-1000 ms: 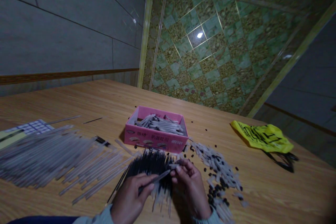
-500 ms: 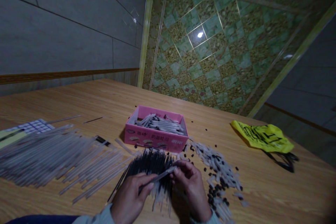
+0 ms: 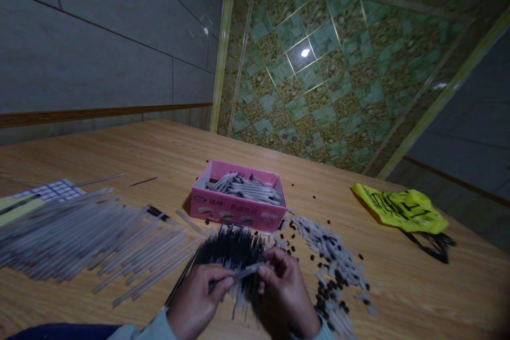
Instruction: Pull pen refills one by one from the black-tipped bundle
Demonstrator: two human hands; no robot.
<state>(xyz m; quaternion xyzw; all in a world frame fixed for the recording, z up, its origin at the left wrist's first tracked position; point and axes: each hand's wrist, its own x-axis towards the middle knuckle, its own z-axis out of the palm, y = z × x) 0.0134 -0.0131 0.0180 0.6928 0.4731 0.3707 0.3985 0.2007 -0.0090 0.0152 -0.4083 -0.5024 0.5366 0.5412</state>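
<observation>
Between my hands is a slim ballpoint pen [image 3: 244, 273] with a clear barrel. My left hand [image 3: 199, 297] is closed round one end of it. My right hand [image 3: 287, 289] pinches the other end with thumb and fingertips; what lies under those fingertips is hidden. Just beyond my hands lies a pile of black-ended pen refills [image 3: 229, 247], partly covered by them. Right of my right hand are scattered clear pen caps [image 3: 332, 244] and small black plugs [image 3: 332, 284]. Behind the refills stands an open pink box [image 3: 239, 213] with many pens [image 3: 243, 188] in it.
Clear pen barrels [image 3: 59, 239] lie in a broad heap on the left of the wooden table [image 3: 159, 149]. A checked cloth or paper [image 3: 59, 189] shows at the far left. At the right lies a yellow bag [image 3: 398, 210] with black straps. Tiled walls stand behind.
My right hand has dropped slightly. The pen between my hands lies at a flatter angle than before. The things on the table look unmoved.
</observation>
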